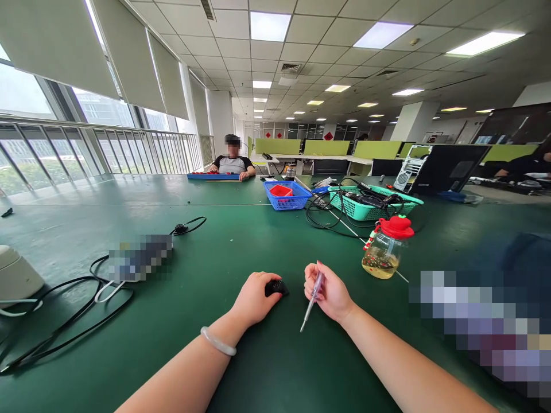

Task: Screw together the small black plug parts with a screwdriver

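My left hand is wrapped round a small black object that rests on the green tabletop; its kind is partly hidden by my fingers. A pale bangle circles my left wrist. To the right, my right hand grips a screwdriver by its clear purplish handle. The metal shaft slants down and a little left, its tip apart from the black object.
A glass bottle with a red lid stands right of my right hand. Beyond are a blue basket, a teal basket of cables, and a monitor. Black cables lie left. A person sits at the far edge.
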The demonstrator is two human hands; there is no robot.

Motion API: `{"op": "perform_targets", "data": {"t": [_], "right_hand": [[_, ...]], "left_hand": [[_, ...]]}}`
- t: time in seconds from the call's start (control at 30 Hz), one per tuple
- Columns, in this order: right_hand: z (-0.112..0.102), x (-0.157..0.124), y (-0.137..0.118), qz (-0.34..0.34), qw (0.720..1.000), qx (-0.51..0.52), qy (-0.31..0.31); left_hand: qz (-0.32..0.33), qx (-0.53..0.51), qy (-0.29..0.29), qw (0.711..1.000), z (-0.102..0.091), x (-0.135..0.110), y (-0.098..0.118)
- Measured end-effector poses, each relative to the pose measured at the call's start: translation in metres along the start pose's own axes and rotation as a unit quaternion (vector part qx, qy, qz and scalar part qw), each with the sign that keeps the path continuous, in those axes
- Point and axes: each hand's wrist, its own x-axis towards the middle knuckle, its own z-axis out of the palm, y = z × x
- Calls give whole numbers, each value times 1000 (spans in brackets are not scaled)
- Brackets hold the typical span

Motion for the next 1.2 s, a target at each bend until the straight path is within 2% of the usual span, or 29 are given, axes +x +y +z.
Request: {"op": "perform_targets", "data": {"t": [0.13, 0.37, 0.6, 0.83, 0.97, 1.07, 1.13, 1.2], "right_hand": [[5, -4, 1, -13, 1000, -17, 23], [7, -5, 0, -28, 1000, -8, 9], [3, -4, 1, -5, 1000, -12, 3], [7, -5, -1, -45, 999, -20, -3], [10, -7, 2, -92, 992, -86, 9], [14, -13, 3, -116, 978, -172, -4], [18, -18, 0, -141, 957, -251, -24], [23, -24, -4, -186, 925, -328, -49]], "left_hand": [[-4, -9, -4, 1000, 0, 1, -1], [-25, -25, 1, 999, 0, 1, -1], [-32, -27, 3, 999, 0, 2, -1], [-44, -36, 23, 998, 2, 3, -4], [-34, -35, 25, 999, 3, 3, -6], [-29, -27, 18, 999, 3, 4, -6], [-31, -24, 13, 999, 3, 4, -6], [-36, -24, 12, 999, 2, 4, -5]]}}
